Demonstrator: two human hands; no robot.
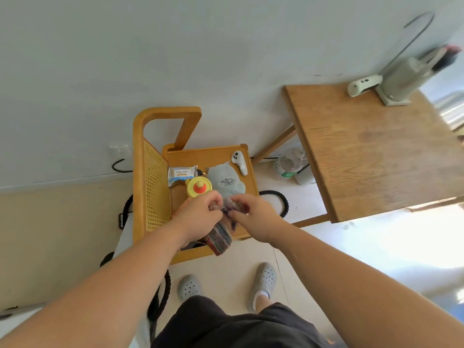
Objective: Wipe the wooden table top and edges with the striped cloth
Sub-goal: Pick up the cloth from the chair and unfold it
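The striped cloth hangs bunched over the front of a small yellow wooden cart. My left hand and my right hand meet above it, and both pinch its upper edge between fingers and thumb. The wooden table stands to the right of the cart, apart from both hands; its top is mostly bare.
On the cart lie a grey pouch, a yellow round toy, a wipes packet and a white controller. A grey lamp base and a white controller sit at the table's far edge. Black cords lie on the floor.
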